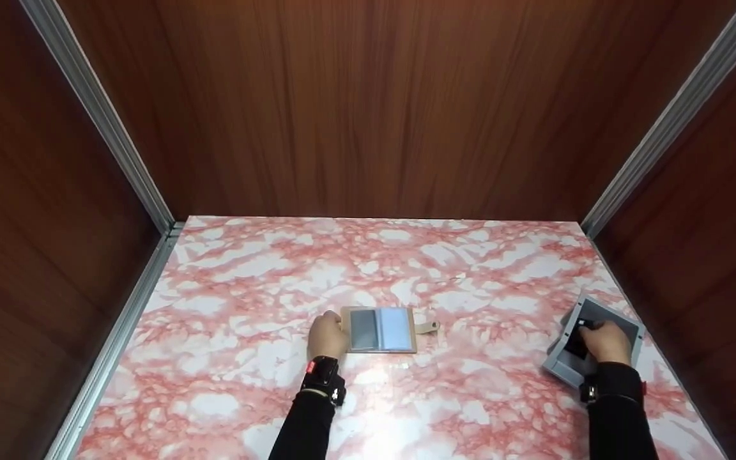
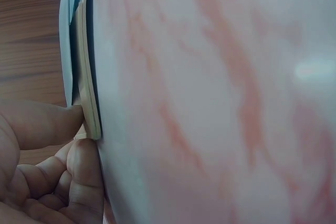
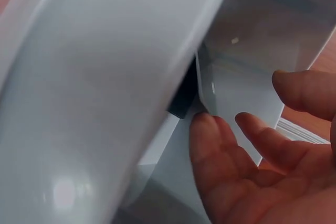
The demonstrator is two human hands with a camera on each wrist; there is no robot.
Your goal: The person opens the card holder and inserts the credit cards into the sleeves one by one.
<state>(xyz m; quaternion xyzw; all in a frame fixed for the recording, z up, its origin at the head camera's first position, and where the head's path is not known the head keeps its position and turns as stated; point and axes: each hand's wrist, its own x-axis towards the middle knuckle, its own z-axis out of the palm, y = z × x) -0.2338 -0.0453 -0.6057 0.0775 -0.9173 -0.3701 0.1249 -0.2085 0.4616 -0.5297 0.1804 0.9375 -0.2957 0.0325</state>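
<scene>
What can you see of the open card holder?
The card holder lies open on the marbled table. Its tan cover looks leathery; the plastic-looking pages inside are grey on the left and pale blue on the right. A beige strap with a round stud sticks out unfastened from the right edge. The left hand pinches the left edge.

Booth-type workstation, consistent with a laboratory set-up. Grounds: dark reddish-brown wood-grain panels (image 1: 368, 108) enclosing three sides, grooved silver-grey metal corner posts (image 1: 99, 114), a flat red-and-white marble-patterned tabletop (image 1: 214, 370), and black wrist-strapped devices (image 1: 323, 377).
</scene>
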